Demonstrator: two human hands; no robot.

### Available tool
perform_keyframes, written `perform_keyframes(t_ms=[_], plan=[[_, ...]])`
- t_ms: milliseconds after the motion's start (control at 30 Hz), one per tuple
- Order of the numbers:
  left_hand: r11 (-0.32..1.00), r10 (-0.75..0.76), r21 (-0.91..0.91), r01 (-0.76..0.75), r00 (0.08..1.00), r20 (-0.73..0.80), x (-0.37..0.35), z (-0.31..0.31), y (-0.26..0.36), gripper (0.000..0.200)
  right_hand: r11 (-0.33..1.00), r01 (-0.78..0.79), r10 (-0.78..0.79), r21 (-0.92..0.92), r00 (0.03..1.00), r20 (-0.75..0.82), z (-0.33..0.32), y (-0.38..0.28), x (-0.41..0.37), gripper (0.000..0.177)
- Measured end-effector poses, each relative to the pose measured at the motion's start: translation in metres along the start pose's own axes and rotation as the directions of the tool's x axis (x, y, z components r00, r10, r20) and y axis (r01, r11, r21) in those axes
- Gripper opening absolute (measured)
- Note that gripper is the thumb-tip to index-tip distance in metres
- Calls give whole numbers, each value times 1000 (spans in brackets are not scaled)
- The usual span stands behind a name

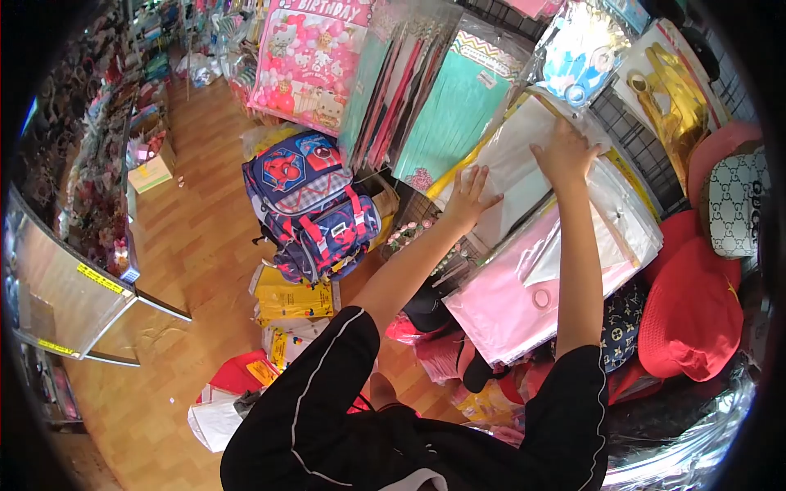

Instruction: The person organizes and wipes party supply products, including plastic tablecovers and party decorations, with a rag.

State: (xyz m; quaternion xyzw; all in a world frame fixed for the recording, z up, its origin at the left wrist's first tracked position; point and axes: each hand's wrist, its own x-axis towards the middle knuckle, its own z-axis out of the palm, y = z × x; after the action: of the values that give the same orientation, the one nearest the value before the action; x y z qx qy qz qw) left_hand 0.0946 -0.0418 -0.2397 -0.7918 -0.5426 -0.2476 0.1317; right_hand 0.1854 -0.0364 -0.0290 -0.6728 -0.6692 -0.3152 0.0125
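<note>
My left hand (472, 199) lies with its fingers spread on the left side of a clear-wrapped white package (517, 155) on the wire rack. Higher up, my right hand (566, 155) rests near the package's top right part, fingers apart and thumb stretched to the left. Below my hands, a clear-wrapped pink package (512, 307) hangs tilted, with whitish packages beside it. A turquoise fringed pack (450, 114) hangs just left of the white one.
A blue and red school backpack (315, 204) stands on the wooden floor, with yellow packets (296, 295) below it. Red caps (692, 311) and a patterned cap (733, 204) hang at right. A pink birthday pack (307, 61) hangs above. A glass panel (70, 278) juts out at left.
</note>
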Motion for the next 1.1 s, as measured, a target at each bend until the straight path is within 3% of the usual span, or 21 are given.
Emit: perform_keyframes(t_ms=[100, 233, 300, 367, 400, 500, 533, 567, 600, 633, 667, 700, 733, 800, 900, 933, 967, 1000, 1033, 1067, 1100], plan=[[999, -32, 23, 33, 998, -59, -7, 2, 9, 80, 1000, -20, 22, 20, 992, -126, 3, -11, -5, 89], [999, -21, -45, 18, 998, -56, -35, -10, 22, 77, 989, -103, 106, 104, 994, -24, 24, -13, 19, 93], [952, -1, -307, 2, 1000, 5, -69, -28, 25, 75, 987, -159, 161, 26, 979, -122, 41, -12, 31, 90], [917, -26, -398, -37, 988, -153, -122, -30, 21, 72, 986, -168, 169, 22, 983, -71, 45, -11, 45, 86], [897, -78, -442, 23, 991, -106, -155, -30, 15, 71, 984, -180, 180, 15, 983, -21, 48, -12, 49, 81], [866, -346, -370, 336, 937, 41, -288, -29, -3, 65, 973, -193, 161, -128, 961, -225, 78, -6, 63, 74], [798, -484, -367, 478, 871, 84, -342, -29, -6, 61, 970, -204, 151, -134, 931, -331, 89, -8, 66, 74], [707, -613, -355, 612, 780, 123, -397, -32, -3, 58, 981, -166, 135, -105, 958, -253, 75, -8, 57, 80], [682, -693, -190, 706, 707, 142, -456, -28, -1, 56, 976, -158, 121, -153, 967, -222, 74, -6, 61, 87], [582, -760, -104, 806, 585, 283, -492, -61, 5, 55, 980, -150, 115, -133, 964, -238, 111, 3, 91, 91], [459, -798, -10, 888, 418, 435, -547, -67, 9, 54, 977, -124, 119, -172, 992, -38, 90, -4, 83, 95], [437, -836, 155, 886, 337, 433, -596, -79, 24, 53, 981, -56, 56, -187, 998, -6, 104, -2, 89, 94], [324, -843, 323, 889, 116, 526, -631, -94, 36, 52, 980, 12, -7, -198, 1000, 26, 120, 1, 95, 94], [79, -779, 500, 863, -259, 571, -678, -123, 57, 52, 996, 27, -20, -90, 997, 69, 76, -41, 3, 85], [-257, -768, 449, 856, -463, 442, -743, -119, 92, 53, 931, 361, -360, -48, 933, 24, 87, -109, -98, 65], [-343, -759, 435, 833, -518, 394, -740, -120, 99, 53, 724, 509, -536, 466, 840, -86, 126, -132, -129, 58], [-394, -777, 353, 848, -513, 364, -741, -116, 103, 56, 804, 514, -587, 298, 765, 264, 99, -173, -193, 57], [-419, -831, 183, 889, -457, 316, -761, -92, 113, 59, 551, 653, -826, 520, 513, 231, 130, -209, -250, 55], [-429, -819, 175, 886, -464, 339, -764, -79, 114, 65, 214, 561, -977, 800, 145, 159, 161, -245, -307, 53], [-402, -864, 174, 899, -436, 251, -765, -62, 121, 69, 14, 299, -978, 954, -193, 75, 192, -281, -364, 53], [-376, -901, 191, 907, -405, 155, -753, -59, 121, 72, -103, 97, -904, 990, -424, -53, 123, -302, -424, 58]])
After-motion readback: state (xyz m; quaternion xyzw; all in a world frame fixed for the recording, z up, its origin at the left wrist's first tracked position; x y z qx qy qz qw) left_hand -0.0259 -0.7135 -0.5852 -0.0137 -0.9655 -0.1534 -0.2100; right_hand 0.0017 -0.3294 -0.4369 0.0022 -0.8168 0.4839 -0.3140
